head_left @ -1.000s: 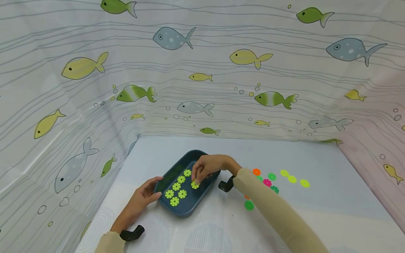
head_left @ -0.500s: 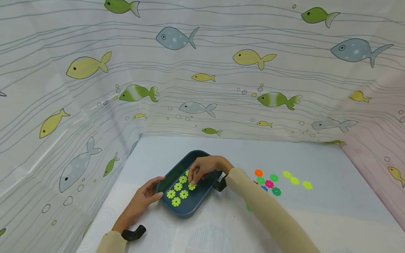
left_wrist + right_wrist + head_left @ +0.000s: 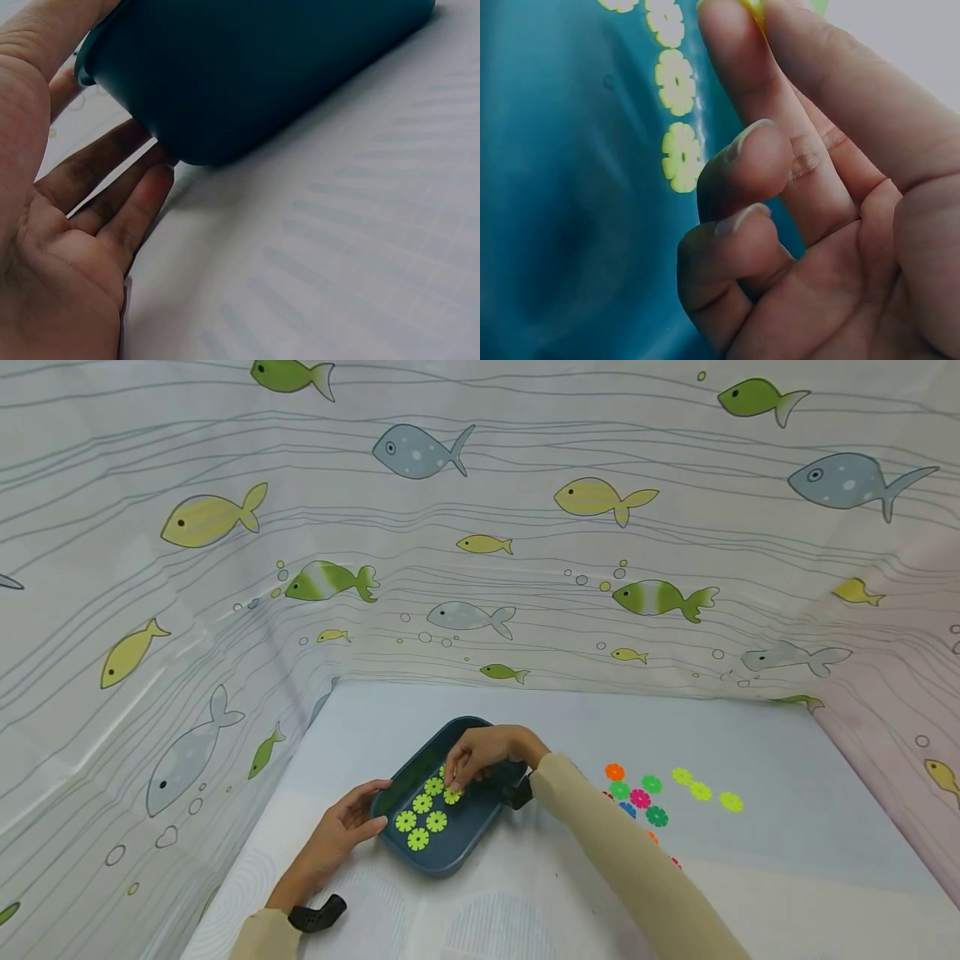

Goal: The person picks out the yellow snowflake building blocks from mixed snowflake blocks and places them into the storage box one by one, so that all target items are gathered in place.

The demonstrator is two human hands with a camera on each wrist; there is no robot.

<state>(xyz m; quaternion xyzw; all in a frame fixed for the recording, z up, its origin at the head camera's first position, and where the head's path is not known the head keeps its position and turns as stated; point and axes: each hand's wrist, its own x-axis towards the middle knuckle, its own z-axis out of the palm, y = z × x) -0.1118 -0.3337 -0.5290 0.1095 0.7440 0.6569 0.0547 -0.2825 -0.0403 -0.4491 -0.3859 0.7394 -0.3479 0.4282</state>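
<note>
A dark blue tray (image 3: 467, 833) stands at a slant on the table. My left hand (image 3: 336, 828) holds its left end; in the left wrist view the thumb lies up at the rim and the fingertips (image 3: 154, 187) touch the lower wall. Between thumb and index finger my right hand (image 3: 482, 755) pinches a yellow-green flower-shaped plastic disc (image 3: 452, 796) over the tray floor. Only a sliver of that disc (image 3: 756, 10) shows in the right wrist view. Several matching discs (image 3: 437, 822) lie flat in rows in the tray, one partly hidden by the right hand.
To the right of the tray, loose flower discs in pink (image 3: 640, 798), green (image 3: 657, 816), orange (image 3: 615, 772) and blue lie on the white table, some behind the right sleeve (image 3: 637, 860). Yellow discs (image 3: 701, 791) lie farther right. A fish-patterned curtain (image 3: 465, 647) encloses the table.
My right hand has moved a little left within the tray, carrying the pinched disc nearer the other discs. The left hand keeps its place on the tray.
</note>
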